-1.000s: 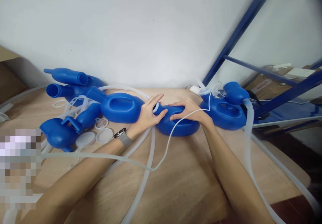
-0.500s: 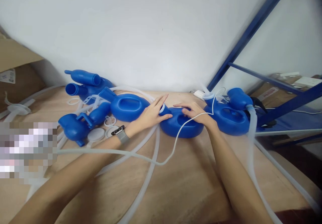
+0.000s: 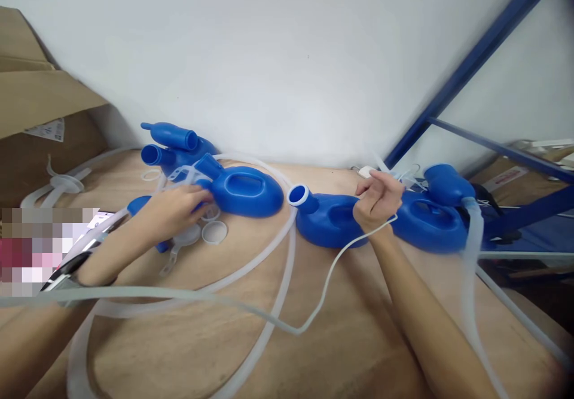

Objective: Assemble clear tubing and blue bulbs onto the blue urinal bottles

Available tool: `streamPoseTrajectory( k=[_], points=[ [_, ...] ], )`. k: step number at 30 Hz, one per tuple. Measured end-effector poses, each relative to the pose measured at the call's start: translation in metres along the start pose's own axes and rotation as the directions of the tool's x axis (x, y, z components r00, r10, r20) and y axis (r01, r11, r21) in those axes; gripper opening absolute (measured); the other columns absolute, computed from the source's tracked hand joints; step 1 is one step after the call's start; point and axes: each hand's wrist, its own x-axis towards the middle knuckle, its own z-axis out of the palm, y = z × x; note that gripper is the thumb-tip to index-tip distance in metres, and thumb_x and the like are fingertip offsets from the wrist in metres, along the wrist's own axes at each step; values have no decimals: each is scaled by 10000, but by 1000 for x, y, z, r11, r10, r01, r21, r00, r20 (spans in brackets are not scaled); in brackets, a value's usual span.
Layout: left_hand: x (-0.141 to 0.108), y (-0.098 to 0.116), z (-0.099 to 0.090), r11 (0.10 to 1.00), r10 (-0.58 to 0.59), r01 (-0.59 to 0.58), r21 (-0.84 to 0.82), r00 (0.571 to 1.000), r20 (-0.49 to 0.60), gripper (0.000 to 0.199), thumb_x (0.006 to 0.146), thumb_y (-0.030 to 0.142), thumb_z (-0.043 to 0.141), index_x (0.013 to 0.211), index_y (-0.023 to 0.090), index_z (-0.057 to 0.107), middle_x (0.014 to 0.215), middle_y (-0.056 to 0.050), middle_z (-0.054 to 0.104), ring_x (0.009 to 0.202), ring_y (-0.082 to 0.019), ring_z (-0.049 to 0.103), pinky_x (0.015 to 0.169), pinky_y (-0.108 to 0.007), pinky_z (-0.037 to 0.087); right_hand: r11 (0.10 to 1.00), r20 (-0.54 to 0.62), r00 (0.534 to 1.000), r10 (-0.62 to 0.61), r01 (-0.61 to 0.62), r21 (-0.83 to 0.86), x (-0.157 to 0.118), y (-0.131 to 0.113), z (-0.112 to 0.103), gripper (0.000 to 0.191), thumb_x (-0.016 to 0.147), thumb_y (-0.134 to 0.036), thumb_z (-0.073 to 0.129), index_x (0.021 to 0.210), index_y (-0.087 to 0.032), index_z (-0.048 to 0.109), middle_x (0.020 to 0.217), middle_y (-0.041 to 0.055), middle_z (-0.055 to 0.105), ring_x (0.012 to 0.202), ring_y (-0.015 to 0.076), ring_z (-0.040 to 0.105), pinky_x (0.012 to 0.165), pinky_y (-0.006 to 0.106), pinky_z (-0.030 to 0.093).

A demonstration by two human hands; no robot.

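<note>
My left hand (image 3: 177, 207) reaches over a blue connector piece (image 3: 139, 204) at the left, its fingers curled down around a blue part; how firmly it grips is hard to see. My right hand (image 3: 379, 198) is raised above the right end of a blue bottle (image 3: 329, 222), its fingers curled in; what they hold, if anything, is hidden. A thin white cord (image 3: 334, 261) passes by my right wrist. The bottle lies on its side, its round mouth with a white rim turned up. Another blue bottle (image 3: 244, 191) lies between my hands.
More blue bottles (image 3: 168, 139) lie at the back left, and one (image 3: 430, 222) at the right with a hose (image 3: 473, 267). Clear tubing (image 3: 278, 297) loops over the wooden table (image 3: 188, 351). White caps (image 3: 214, 231), a cardboard box (image 3: 45, 100) and a blue metal frame (image 3: 466, 64) surround them.
My left hand has left the middle bottle's mouth and moved left to the blue connector. My right hand has lifted off the bottle's handle area and curled. The view has shifted slightly.
</note>
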Motion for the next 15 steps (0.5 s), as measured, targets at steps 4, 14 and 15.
streamPoseTrajectory(
  k=[4, 14, 15],
  points=[
    [-27, -28, 19, 988, -55, 54, 147, 998, 3, 357, 1011, 346, 554, 1278, 179, 722, 1490, -195, 633, 1439, -421, 507, 1117, -563, 461, 1000, 49, 999, -8, 8, -3, -1, -1, 3, 219, 1119, -357, 415, 1274, -306, 561, 791, -1, 769, 605, 190, 738, 607, 338, 583],
    [-43, -41, 40, 980, -192, 197, 2, 958, -212, 482, 1008, 555, 513, 1232, 168, 694, 1505, -175, 626, 1283, -382, 659, 1086, -485, 510, 922, 246, 909, -336, 371, -113, -11, -3, 13, 599, 1003, -128, 556, 1533, -353, 390, 1317, 121, 700, 1138, 276, 739, 859, 445, 644],
    [-43, -42, 39, 978, -207, 201, -48, 950, -235, 485, 993, 578, 520, 1196, 178, 704, 1498, -159, 631, 1254, -363, 679, 1045, -446, 536, 915, 309, 886, -345, 391, -100, -10, -5, 13, 581, 1004, -146, 578, 1535, -320, 416, 1293, 132, 714, 1124, 278, 740, 869, 433, 636]
  ],
)
